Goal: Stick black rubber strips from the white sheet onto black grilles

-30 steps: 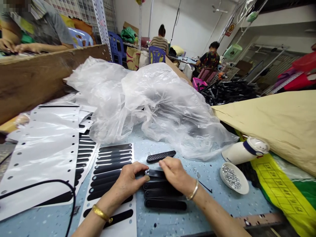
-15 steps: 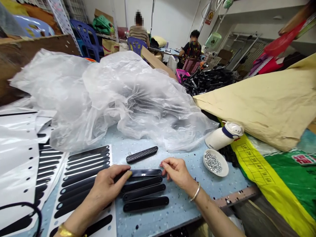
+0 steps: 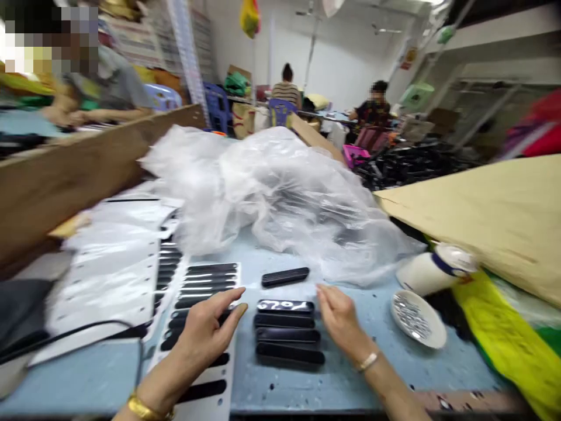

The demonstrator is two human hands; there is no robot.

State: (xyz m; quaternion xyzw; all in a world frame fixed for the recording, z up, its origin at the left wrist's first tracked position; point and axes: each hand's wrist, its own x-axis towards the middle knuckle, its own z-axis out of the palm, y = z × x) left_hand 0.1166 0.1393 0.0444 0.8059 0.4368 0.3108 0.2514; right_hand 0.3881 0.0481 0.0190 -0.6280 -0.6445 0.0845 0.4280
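Observation:
Several glossy black oblong strips (image 3: 287,330) lie in a neat column on the light blue table (image 3: 342,386). My left hand (image 3: 205,333) hovers just left of them, over a white backing sheet (image 3: 205,327) of black oblong stickers, fingers stretched and apart, holding nothing. My right hand (image 3: 339,318) is just right of the column, fingers extended and loosely together, empty. A single perforated black strip (image 3: 284,276) lies apart, behind the column. The picture is motion-blurred.
A heap of clear plastic bags (image 3: 272,193) fills the middle. At right are a white dish of small silver pieces (image 3: 416,318), a tipped white bottle (image 3: 432,269) and brown paper (image 3: 491,216). White punched sheets (image 3: 114,257) lie left. Other people sit behind.
Both hands have let go of the top strip and drawn apart from the column. The head camera swung back leftward and up.

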